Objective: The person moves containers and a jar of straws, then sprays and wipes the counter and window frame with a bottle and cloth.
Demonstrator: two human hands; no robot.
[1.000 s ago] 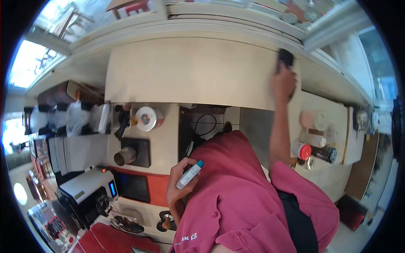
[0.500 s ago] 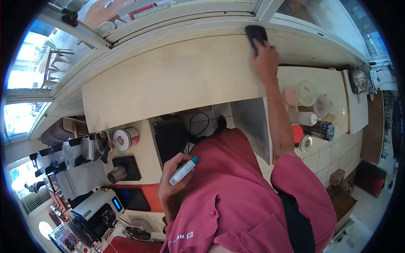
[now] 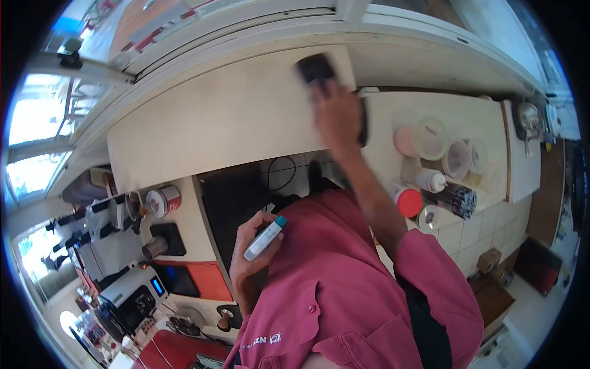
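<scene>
My right hand [image 3: 339,117] is closed over a dark rectangular pad [image 3: 316,69], which lies against the pale counter board [image 3: 221,111] near its right end. Motion smears both, and the pad's material does not show clearly. Lower down, in front of my shirt, my left hand [image 3: 253,243] grips a small white bottle [image 3: 263,240] with a teal cap, tilted up to the right.
Lidded plastic tubs [image 3: 430,138], a white squeeze bottle [image 3: 432,180] and a red-lidded jar [image 3: 408,202] stand on the right counter. To the left are a round tin [image 3: 164,202], a metal cup [image 3: 155,247] and a machine with a lit display [image 3: 158,285]. Windows line the back.
My right hand has moved left and toward me with the dark pad, away from the board's back right corner. The left hand keeps its grip on the bottle. The view has shifted slightly.
</scene>
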